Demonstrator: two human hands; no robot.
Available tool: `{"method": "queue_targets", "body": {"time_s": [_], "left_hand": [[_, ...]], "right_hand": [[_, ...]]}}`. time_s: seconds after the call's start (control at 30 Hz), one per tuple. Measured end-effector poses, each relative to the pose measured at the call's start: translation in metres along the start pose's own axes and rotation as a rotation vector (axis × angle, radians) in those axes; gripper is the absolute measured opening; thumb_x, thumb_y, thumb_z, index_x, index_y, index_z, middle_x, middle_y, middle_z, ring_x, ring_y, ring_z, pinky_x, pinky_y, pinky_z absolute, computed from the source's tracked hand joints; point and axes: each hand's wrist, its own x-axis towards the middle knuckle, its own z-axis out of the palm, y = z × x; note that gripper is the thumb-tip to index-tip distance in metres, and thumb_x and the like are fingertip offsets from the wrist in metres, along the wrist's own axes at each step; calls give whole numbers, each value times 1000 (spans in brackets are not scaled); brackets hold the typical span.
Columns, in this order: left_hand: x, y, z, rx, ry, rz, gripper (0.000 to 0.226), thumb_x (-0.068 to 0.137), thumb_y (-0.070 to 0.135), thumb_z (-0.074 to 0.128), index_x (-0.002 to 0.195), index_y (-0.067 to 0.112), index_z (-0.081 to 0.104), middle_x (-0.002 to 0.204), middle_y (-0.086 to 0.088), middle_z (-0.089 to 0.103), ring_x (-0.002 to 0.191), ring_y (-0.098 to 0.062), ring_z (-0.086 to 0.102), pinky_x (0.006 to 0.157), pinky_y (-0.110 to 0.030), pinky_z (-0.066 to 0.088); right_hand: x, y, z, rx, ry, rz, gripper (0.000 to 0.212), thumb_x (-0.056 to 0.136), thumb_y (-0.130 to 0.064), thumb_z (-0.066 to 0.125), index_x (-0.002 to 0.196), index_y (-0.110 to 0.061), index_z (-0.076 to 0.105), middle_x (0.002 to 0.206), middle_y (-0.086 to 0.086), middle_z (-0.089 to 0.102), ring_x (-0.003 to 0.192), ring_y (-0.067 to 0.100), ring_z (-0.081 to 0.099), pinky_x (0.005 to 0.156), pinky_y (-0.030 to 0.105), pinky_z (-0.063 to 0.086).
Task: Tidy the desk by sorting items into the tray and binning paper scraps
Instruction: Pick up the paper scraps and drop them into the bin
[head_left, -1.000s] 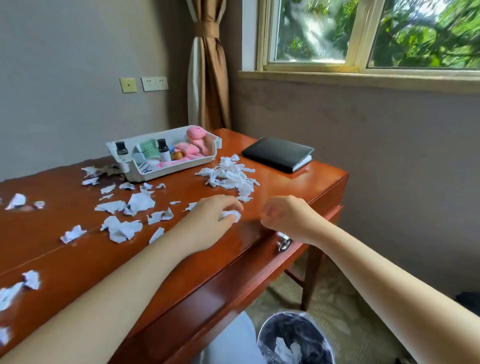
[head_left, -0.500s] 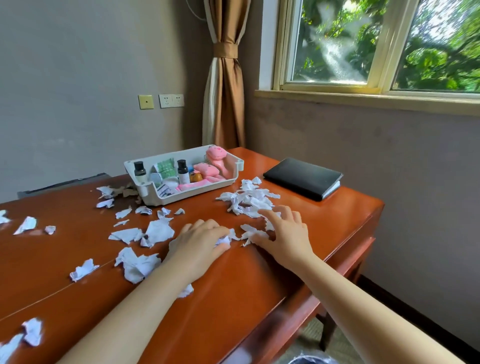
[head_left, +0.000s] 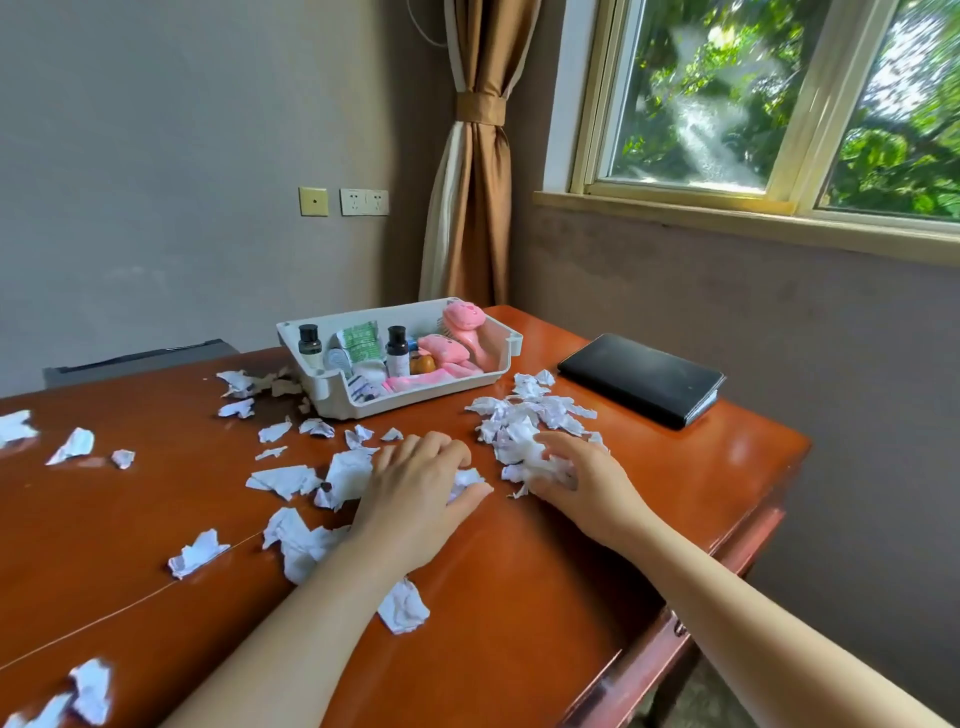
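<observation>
Right hand now deeper in scraps, fingertips hidden.

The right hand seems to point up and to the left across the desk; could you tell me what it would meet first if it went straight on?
The right hand already touches the heap of paper scraps; going on, it would probably reach the white tray, though depth is unclear.

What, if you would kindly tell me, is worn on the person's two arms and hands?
Nothing shows. The left hand and right hand are bare, without gloves, rings, watch or bracelet, and both forearms are uncovered right to the frame's edge; no sleeve or cuff is in view.
</observation>
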Motion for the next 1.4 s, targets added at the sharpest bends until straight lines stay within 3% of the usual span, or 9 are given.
{"method": "queue_targets", "body": {"time_s": [0.2,0.33,0.53,0.67,0.9,1.07,1.17,1.3,1.4], "left_hand": [[1,-7,-15,-238,-272,4,47,98,37,41,145,34,31,149,6,35,138,-15,28,113,-39,28],[2,-12,-21,-262,-378,20,47,98,27,45,143,33,37,148,4,37,137,-15,32,111,-35,32],[3,-13,-18,-160,-315,42,34,95,21,52,128,27,56,130,0,51,116,-20,51,97,-36,46],[3,-9,-19,-112,-257,71,23,95,23,53,116,22,63,116,0,54,103,-21,54,75,-27,40],[6,-11,-20,-95,-228,32,24,95,25,53,117,23,64,107,-3,57,98,-23,56,76,-31,46],[7,-11,-17,-63,-210,6,19,93,23,55,109,23,66,100,-3,59,91,-22,57,69,-30,45],[6,-11,-19,-83,-203,-8,15,93,21,54,102,21,66,97,-6,60,85,-21,55,65,-28,40],[6,-15,-23,-109,-229,-21,15,92,17,54,78,16,60,87,-10,61,79,-26,58,61,-29,37],[6,-18,-25,-128,-219,-40,13,91,17,55,87,14,67,90,-11,64,84,-26,61,62,-29,39]], "right_hand": [[4,-11,-7,-124,-124,-2,56,84,-37,65,135,-27,45,141,1,46,131,22,39,105,38,39],[8,-28,-11,-220,-236,-1,49,89,-29,59,136,-29,45,132,4,53,115,23,54,90,33,50],[16,-43,-11,-303,-310,-42,49,91,-20,55,138,-30,42,137,5,50,115,26,54,93,33,50],[20,-50,-13,-333,-363,-77,60,90,-20,59,142,-35,34,139,6,39,119,27,50,95,34,48],[30,-62,-13,-368,-426,-80,60,86,-27,64,140,-32,39,142,5,43,122,25,48,97,32,44],[32,-71,-5,-352,-391,-92,39,89,-28,59,128,-23,55,123,7,59,98,20,53,76,27,44],[30,-72,-2,-300,-348,-119,29,89,-19,60,117,-17,63,113,8,62,95,24,59,76,32,49],[28,-70,5,-227,-293,-123,21,88,-15,61,108,-12,65,100,7,63,85,22,58,71,32,48],[28,-67,9,-213,-278,-127,18,87,-13,61,103,-11,66,99,8,63,83,22,57,67,31,46]]}}
